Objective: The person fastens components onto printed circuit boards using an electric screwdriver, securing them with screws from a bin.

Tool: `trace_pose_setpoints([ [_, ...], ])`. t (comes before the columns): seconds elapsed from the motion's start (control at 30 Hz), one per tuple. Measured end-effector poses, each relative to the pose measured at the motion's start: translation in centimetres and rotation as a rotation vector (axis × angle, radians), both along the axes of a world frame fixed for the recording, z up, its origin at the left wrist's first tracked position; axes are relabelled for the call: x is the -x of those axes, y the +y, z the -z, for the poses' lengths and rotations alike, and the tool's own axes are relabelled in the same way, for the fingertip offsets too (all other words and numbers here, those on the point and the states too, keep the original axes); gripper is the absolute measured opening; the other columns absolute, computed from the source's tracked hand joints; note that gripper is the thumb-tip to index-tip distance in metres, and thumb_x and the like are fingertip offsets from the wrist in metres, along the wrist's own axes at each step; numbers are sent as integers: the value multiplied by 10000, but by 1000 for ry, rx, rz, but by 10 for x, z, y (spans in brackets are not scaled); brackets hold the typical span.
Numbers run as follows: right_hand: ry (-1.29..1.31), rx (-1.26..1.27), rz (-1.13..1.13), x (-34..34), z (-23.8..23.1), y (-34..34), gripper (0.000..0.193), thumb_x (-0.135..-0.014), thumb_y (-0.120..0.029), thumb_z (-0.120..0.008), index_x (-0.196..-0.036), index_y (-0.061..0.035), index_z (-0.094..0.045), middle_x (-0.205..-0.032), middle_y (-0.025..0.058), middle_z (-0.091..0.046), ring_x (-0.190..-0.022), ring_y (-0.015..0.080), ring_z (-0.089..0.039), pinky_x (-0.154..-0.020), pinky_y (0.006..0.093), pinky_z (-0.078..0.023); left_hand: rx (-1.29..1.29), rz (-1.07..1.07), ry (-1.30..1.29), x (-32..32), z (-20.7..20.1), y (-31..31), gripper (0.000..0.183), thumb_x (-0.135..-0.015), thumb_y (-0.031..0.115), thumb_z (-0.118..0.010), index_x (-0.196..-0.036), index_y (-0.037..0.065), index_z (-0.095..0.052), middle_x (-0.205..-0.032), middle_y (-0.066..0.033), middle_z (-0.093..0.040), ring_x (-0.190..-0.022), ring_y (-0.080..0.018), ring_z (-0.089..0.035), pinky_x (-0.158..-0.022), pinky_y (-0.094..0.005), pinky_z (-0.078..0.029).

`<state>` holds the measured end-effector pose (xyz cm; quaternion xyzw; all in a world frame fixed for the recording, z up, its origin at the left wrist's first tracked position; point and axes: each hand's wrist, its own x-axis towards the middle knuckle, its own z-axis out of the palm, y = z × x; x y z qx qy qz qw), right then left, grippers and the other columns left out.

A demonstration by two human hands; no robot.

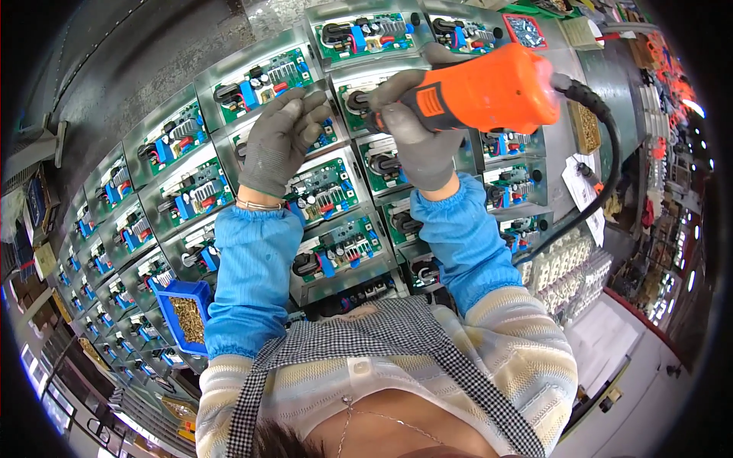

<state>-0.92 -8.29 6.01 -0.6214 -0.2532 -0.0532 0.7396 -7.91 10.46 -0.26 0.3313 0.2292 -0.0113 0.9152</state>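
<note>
Head view. Right hand (427,145), gray-gloved, is clamped around the front part of an orange-and-black power driver (489,88). The driver lies across the grip: its bulky orange rear projects to the right, clear of the fingers, while the dark nose end lies on the left side of the hand, over the rows of metal trays (343,281). Whether the tip touches anything is hidden by the glove. A black cable (611,137) leaves the rear end and curves down on the right.

Left hand (276,145), also gray-gloved, is to the left of the driver and apart from it, above the trays. Its fingers are curled in toward the thumb; cannot tell whether they meet or pinch something small. It partly covers one circuit board (327,136); another green board (324,191) shows just below and to the right.

Blue bin (202,291) of small brass-colored parts: beside the left sleeve (256,267).
</note>
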Motion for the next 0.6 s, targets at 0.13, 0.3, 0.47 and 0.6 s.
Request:
trace_pose_setpoints([
  [0.13, -28, 93, -114, -13, 2, 3, 764, -782, -59, -732, -1400, 48, -296, -825, 128, -660, -726, 195, -652, -669, 323, -544, -36, -13, 8, -4, -3, -1, 404, -1020, 198, -498, -1327, -56, -432, -1113, -154, -621, -897, -181, -654, -658, -214, -563],
  [0.3, -533, 499, -157, -24, -16, 6, 707, -767, -20, -712, -1371, 31, -350, -805, 56, -647, -701, 125, -616, -660, 256, -509, 140, 96, -250, 2, 31, 20, 458, -1013, 299, -548, -1316, -39, -483, -927, -71, -641, -750, -120, -620, -544, -198, -482],
  [0.47, 38, 320, -340, -5, -23, 3, 849, -706, 76, -725, -1442, 3, -308, -843, 37, -647, -765, 110, -615, -684, 244, -503, 87, 26, -214, 1, 0, -2, 421, -1013, 290, -544, -1290, -26, -517, -985, -79, -666, -837, -132, -650, -600, -193, -514],
  [0.6, -9, -49, -396, -10, -59, -26, 790, -833, -126, -691, -1492, -61, -258, -926, 86, -641, -792, 218, -630, -759, 402, -547, 93, -35, -123, 22, -35, -11, 371, -1011, 249, -538, -1261, -25, -547, -1056, -97, -673, -890, -139, -667, -685, -199, -560],
])
